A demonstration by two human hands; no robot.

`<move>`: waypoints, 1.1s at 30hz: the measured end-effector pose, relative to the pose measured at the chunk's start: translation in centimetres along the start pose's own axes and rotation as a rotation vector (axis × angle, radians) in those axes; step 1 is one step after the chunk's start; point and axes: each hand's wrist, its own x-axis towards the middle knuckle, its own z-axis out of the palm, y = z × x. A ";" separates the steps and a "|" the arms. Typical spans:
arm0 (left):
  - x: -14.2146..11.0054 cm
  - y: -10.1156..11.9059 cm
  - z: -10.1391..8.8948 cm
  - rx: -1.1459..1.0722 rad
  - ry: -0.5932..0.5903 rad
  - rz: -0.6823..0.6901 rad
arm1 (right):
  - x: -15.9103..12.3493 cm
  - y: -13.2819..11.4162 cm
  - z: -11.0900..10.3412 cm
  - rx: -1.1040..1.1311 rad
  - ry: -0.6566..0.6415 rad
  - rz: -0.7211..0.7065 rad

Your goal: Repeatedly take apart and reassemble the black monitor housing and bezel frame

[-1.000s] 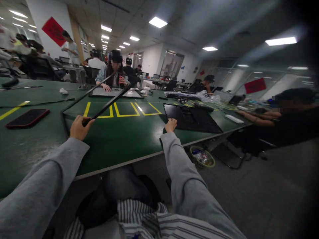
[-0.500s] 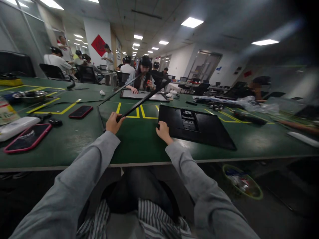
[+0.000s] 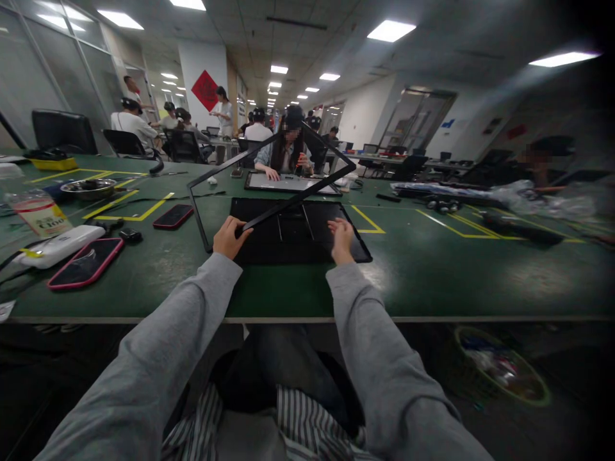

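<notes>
My left hand [image 3: 229,239] pinches thin black bezel frame [image 3: 307,191], tilted partly over black monitor back panel [image 3: 298,248] lying on green table [image 3: 446,282]. My right hand [image 3: 341,241] apart, fingers loosely spread above panel's right side; contact unclear. I'd support frame's free side against flexing.

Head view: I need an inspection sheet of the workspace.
Surface: green table with yellow tape.
Main things: tilted black frame, partly over a black panel lying flat.
Clutter, at left: near phone, far phone, bottle, white device, metal bowl.
Hands: left hand grips the frame's lower bar; right hand, fingers parted, is over the panel's right part, contact unclear.
Cables: thin dark strand beyond the far phone; cable or strap, cannot tell.
Surroundings: co-worker opposite, a hand on a pale panel; more people behind.
</notes>
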 end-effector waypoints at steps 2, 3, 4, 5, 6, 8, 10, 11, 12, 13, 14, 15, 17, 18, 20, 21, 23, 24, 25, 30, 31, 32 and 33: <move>-0.2 0.2 0.0 -0.005 -0.026 0.020 | 1.6 2.7 -4.1 0.219 0.207 0.243; -0.4 0.4 0.0 -0.004 -0.046 0.028 | 2.0 3.9 -5.8 0.318 0.218 0.311; -0.5 0.6 0.1 0.001 -0.071 0.035 | 2.3 5.0 -7.2 0.402 0.194 0.351; -0.7 0.9 0.1 0.011 -0.097 0.042 | 2.5 5.8 -8.3 0.469 0.153 0.368; -0.9 1.0 0.1 0.023 -0.123 0.052 | 2.6 6.5 -9.1 0.523 0.101 0.369; -1.3 1.3 0.2 0.050 -0.175 0.085 | 2.8 7.3 -10.3 0.605 0.022 0.351; -1.6 1.5 0.2 0.074 -0.235 0.132 | 3.1 7.6 -11.0 0.657 -0.005 0.340; -1.7 1.5 0.3 0.086 -0.266 0.156 | 3.3 7.6 -11.3 0.665 0.000 0.348; -1.9 1.6 0.4 0.097 -0.298 0.181 | 3.5 7.6 -11.5 0.664 0.017 0.363; -2.0 1.7 0.4 0.108 -0.329 0.206 | 3.7 7.6 -11.8 0.658 0.038 0.380; -2.1 1.8 0.5 0.115 -0.358 0.234 | 3.8 7.7 -12.0 0.650 0.056 0.393; -2.3 2.0 0.7 0.117 -0.386 0.265 | 3.8 7.7 -12.2 0.633 0.068 0.396; -2.6 2.4 0.9 0.113 -0.436 0.328 | 3.7 7.9 -12.4 0.590 0.066 0.376; -2.7 2.5 1.0 0.111 -0.454 0.354 | 3.6 8.2 -12.4 0.558 0.055 0.357; -2.9 2.8 1.1 0.106 -0.468 0.386 | 3.4 8.8 -12.2 0.461 0.031 0.288; -3.0 2.9 1.2 0.104 -0.467 0.391 | 3.4 9.2 -12.1 0.402 0.018 0.236; -3.1 2.9 1.2 0.100 -0.465 0.390 | 3.5 10.2 -11.7 0.264 0.004 0.109; -3.2 2.9 1.3 0.097 -0.468 0.386 | 3.7 10.7 -11.5 0.189 0.008 0.051; -3.2 2.8 1.4 0.096 -0.472 0.381 | 3.8 11.1 -11.3 0.121 0.019 0.008; -3.1 2.9 2.0 0.094 -0.505 0.372 | 4.2 12.5 -10.8 -0.182 0.063 -0.069; -3.1 2.8 2.2 0.095 -0.506 0.369 | 4.2 12.6 -10.7 -0.216 0.069 -0.077; -3.1 2.8 2.3 0.097 -0.506 0.365 | 4.1 12.7 -10.7 -0.241 0.075 -0.087; -3.1 2.8 2.4 0.098 -0.507 0.362 | 4.0 12.7 -10.6 -0.260 0.080 -0.096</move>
